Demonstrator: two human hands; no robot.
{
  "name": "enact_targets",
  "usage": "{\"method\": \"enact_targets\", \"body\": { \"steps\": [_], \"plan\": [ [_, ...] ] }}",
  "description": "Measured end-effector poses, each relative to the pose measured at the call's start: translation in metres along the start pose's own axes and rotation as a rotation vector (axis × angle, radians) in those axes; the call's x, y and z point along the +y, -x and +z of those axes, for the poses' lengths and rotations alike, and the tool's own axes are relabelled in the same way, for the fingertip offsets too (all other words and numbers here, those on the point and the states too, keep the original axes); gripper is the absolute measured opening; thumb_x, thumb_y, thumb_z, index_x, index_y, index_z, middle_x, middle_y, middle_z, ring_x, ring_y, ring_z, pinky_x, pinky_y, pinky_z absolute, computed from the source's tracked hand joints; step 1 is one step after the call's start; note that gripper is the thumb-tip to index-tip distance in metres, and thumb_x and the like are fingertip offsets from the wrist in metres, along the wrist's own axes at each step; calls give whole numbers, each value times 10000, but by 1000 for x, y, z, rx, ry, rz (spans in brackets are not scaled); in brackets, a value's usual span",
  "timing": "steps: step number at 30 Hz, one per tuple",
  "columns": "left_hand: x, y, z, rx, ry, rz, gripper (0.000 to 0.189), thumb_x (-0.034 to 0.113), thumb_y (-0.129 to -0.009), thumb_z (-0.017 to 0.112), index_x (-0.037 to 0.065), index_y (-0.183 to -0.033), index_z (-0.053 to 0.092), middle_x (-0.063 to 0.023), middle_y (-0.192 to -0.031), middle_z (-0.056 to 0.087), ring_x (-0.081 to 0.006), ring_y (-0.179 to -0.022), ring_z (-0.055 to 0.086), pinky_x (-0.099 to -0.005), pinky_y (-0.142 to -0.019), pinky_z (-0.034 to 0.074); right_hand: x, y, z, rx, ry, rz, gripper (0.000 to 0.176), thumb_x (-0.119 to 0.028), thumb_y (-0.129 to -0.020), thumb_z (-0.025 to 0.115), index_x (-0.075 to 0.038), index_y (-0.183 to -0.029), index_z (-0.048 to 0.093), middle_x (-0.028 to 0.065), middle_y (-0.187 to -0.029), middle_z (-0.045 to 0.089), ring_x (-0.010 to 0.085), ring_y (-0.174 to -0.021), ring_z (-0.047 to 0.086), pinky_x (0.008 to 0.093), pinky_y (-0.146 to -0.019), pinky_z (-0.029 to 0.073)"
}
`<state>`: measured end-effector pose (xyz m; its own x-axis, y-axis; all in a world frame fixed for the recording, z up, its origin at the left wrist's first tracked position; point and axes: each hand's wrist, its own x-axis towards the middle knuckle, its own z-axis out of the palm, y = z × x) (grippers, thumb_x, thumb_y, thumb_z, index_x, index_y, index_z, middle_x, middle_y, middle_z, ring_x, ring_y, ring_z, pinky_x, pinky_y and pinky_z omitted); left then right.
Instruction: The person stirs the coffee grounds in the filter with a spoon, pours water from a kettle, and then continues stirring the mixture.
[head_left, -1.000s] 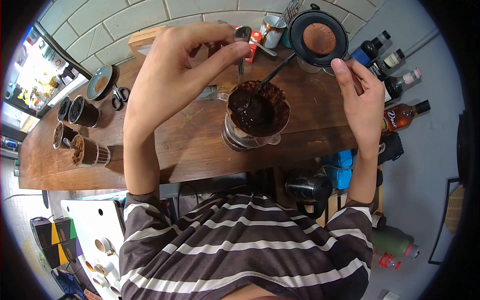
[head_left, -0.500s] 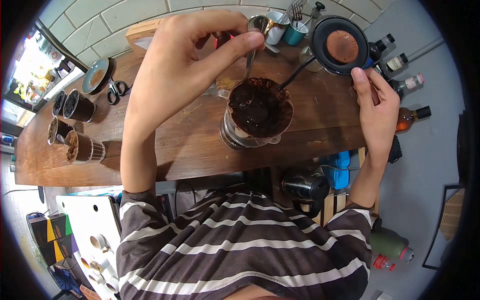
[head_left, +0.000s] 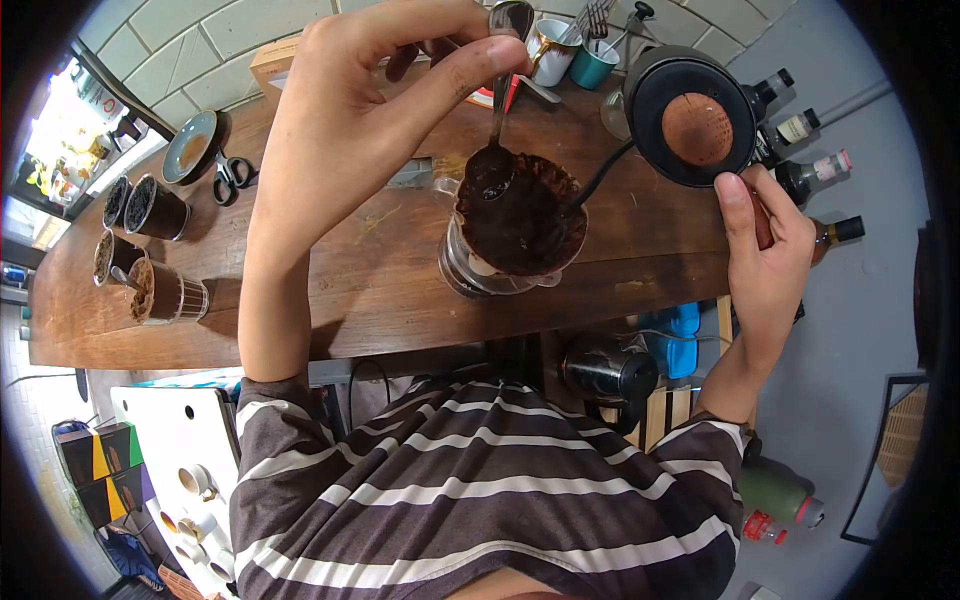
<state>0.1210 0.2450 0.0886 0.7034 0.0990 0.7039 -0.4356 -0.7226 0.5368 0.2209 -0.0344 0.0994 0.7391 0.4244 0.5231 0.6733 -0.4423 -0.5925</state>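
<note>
My left hand (head_left: 365, 130) pinches a metal spoon (head_left: 500, 118) by its handle. The spoon's dark, wet bowl sits at the far-left rim of a coffee filter (head_left: 568, 190) full of dark wet grounds. This filter lies in a dripper on a glass carafe (head_left: 462, 268). In my right hand (head_left: 770, 225), fingers wrapped round its handle, is a black gooseneck kettle (head_left: 652, 135) with a brown disc on the lid. Its thin spout reaches over the filter's right rim; whether water flows is hard to make out.
Glasses of coffee grounds (head_left: 158, 210), scissors (head_left: 232, 180) and a small plate (head_left: 190, 148) stand on the left of the wooden table (head_left: 370, 310). Cups with cutlery (head_left: 592, 65) are at the back, bottles (head_left: 795, 125) at the right. A dark appliance (head_left: 610, 370) sits below the front edge.
The kettle has shifted right and towards me, its spout moving with it. My left hand has moved slightly left, and the spoon's bowl has shifted towards the far rim.
</note>
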Motion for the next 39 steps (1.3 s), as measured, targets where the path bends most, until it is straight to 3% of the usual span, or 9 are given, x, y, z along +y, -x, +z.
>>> {"method": "enact_targets", "body": {
  "steps": [23, 32, 39],
  "plan": [
    [-2, 0, -3, -6, 27, 69, 127, 108, -890, 702, -1, -951, 723, -33, -843, 708, -79, -766, 579, -248, -746, 453, -18, -5, 5, 9, 58, -55, 326, -278, -886, 726, 17, -791, 626, 19, -550, 505, 67, -516, 404, 238, -504, 325],
    [3, 1, -4, 17, -22, 54, 139, 120, -875, 721, 0, -944, 726, -21, -801, 669, -81, -733, 552, -237, -698, 432, -22, -6, 7, -6, 81, -83, 325, -281, -879, 732, 11, -784, 623, 33, -546, 520, 76, -505, 419, 240, -509, 337],
    [5, 1, -1, 30, -83, 44, 144, 149, -871, 727, 15, -924, 736, 4, -754, 656, -58, -685, 521, -235, -603, 357, -21, -7, 7, 35, 82, -93, 322, -278, -875, 736, 11, -787, 625, 37, -543, 519, 77, -495, 428, 242, -504, 337]
  ]
}}
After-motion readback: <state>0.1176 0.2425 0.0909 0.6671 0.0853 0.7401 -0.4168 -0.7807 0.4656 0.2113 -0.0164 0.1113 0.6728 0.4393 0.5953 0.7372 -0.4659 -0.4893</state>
